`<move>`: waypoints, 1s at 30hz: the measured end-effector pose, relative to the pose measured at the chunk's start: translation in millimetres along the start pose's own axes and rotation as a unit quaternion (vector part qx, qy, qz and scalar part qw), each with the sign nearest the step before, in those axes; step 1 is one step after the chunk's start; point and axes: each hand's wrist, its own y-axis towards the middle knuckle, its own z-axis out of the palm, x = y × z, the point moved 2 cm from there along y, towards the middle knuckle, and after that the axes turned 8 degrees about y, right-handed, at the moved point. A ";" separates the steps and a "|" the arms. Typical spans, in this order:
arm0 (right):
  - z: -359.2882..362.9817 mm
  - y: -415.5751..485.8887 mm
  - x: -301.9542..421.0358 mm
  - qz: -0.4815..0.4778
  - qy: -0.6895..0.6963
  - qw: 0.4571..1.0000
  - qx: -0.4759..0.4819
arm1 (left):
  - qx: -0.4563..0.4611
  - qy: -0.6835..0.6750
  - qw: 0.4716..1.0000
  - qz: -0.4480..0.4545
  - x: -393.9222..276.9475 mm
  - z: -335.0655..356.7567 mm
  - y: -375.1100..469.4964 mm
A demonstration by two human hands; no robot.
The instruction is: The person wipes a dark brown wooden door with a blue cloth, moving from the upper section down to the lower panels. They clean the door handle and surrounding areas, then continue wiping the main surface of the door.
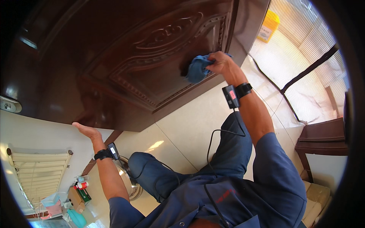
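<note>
A blue cloth (197,69) is bunched in my right hand (221,63), against the lower carved panel of a dark brown door (171,82). My left hand (87,131) is at the door's edge, at the lower left of the view, its fingertips touching or just behind that edge; its palm looks free of any object. A metal lock plate (10,104) is set in the door at the far left. Both wrists wear black straps with small boxes and cables.
A metal basin (138,192) stands on the tiled floor by my left knee. A white radiator (40,173) is on the wall at left, with bottles and a cardboard box (75,199) below. A mesh screen (316,82) hangs at right, a yellow object behind it.
</note>
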 end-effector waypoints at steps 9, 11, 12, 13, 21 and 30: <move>46.5 3.3 -19.5 -0.069 -0.716 0.693 -0.048 | -0.035 0.011 0.999 -0.005 4.0 1.0 1.2; 105.7 -2.9 -25.8 -0.046 -0.661 0.749 -0.024 | -0.046 0.008 0.999 0.001 4.4 3.3 2.1; 140.3 -11.9 -27.3 -0.059 -0.681 0.729 -0.025 | -0.037 0.003 0.999 0.006 4.7 4.1 1.9; 178.2 -23.4 -27.9 -0.097 -0.661 0.744 0.021 | -0.034 -0.005 0.999 0.009 5.0 4.7 1.8; 305.0 -84.2 -27.6 -0.257 -0.499 0.821 0.101 | -0.005 0.001 1.000 0.025 5.3 2.6 1.4; 105.8 -83.0 -36.0 -0.339 -0.306 0.889 0.023 | 0.012 0.003 1.000 -0.018 3.5 -0.1 0.7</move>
